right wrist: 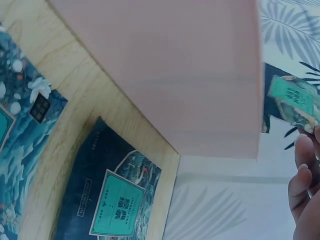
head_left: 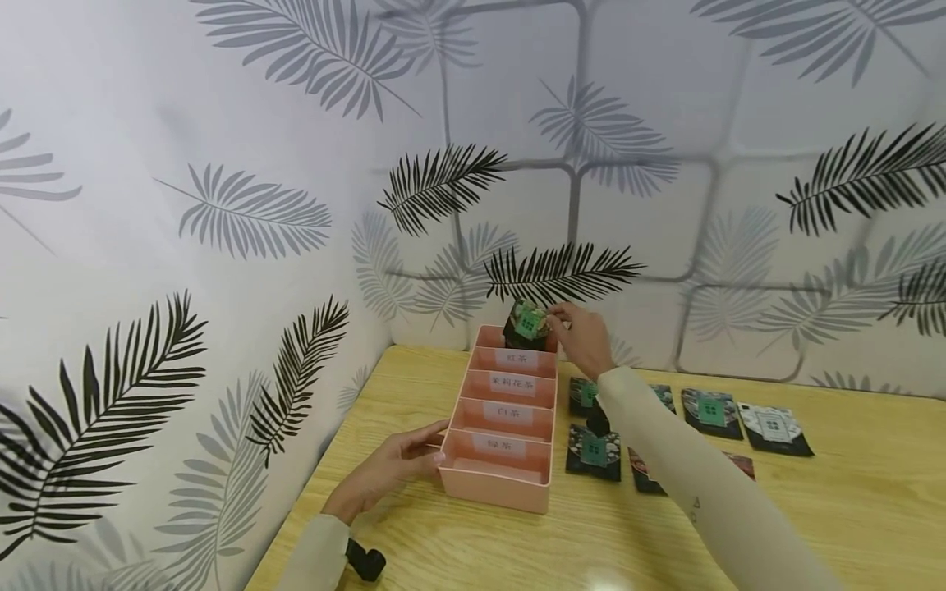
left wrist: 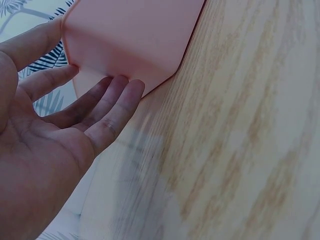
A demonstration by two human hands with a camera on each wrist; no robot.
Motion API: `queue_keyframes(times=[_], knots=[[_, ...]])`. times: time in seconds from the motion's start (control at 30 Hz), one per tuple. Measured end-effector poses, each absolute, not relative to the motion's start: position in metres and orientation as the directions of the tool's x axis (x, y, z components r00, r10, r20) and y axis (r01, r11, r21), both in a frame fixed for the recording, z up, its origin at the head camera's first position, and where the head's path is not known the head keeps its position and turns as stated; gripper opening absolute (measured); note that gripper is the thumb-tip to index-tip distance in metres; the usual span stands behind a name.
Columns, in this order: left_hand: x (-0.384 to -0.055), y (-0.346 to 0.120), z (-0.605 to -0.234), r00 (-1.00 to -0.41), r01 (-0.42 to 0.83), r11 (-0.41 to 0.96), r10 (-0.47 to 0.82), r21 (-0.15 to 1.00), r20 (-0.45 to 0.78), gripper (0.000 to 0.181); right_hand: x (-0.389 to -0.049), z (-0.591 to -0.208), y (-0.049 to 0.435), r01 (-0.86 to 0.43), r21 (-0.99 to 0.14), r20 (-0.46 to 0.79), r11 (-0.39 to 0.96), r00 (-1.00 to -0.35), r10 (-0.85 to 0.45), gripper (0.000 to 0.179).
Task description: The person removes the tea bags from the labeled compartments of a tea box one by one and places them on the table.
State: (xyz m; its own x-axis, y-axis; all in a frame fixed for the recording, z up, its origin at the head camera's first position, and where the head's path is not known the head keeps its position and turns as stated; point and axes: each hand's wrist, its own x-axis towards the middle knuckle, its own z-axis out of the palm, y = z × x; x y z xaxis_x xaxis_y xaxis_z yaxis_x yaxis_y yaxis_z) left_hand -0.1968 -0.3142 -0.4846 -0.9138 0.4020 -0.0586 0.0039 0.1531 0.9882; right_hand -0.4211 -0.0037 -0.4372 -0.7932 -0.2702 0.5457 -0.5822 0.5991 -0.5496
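A long pink divided box [head_left: 497, 492] stands on the table, its several compartments labelled in Chinese characters on the dividers. My right hand [head_left: 587, 338] pinches a tea packet [head_left: 528, 322] by its right edge. The packet is dark with a green label and is upright at the farthest compartment, its lower part behind the divider. In the right wrist view this packet [right wrist: 292, 95] shows past the box's side wall [right wrist: 175, 75]. My left hand [head_left: 399, 464] is at the box's near left corner, its fairly straight fingertips [left wrist: 132, 90] touching the pink wall.
Several tea packets lie flat right of the box: a green-labelled one [head_left: 594, 451] near it, another green-labelled one [head_left: 711, 412] farther right, and a white-topped one [head_left: 776, 428]. My right forearm covers some of them. A leaf-patterned wall covering [head_left: 636, 213] rises behind the table.
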Motion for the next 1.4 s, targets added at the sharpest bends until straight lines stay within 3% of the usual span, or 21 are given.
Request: queue_keyframes(times=[0.37,0.9,1.4], knots=[[-0.197,-0.314,-0.485,-0.915,0.010,0.157,0.399,0.988,-0.055,0.058,-0.414,-0.423,0.016,-0.562,-0.641,0.540,0.523,-0.814,-0.214,0.023],[-0.198,-0.313,-0.485,-0.913,0.015,0.158,0.406,0.987,-0.052,0.059,-0.401,-0.411,0.046,-0.604,-0.619,0.581,0.502,-0.782,-0.225,0.019],[-0.198,-0.310,-0.486,-0.912,-0.002,0.152,0.405,0.988,-0.064,0.058,-0.380,-0.412,0.097,-0.579,-0.620,0.531,0.530,-0.807,-0.260,0.022]])
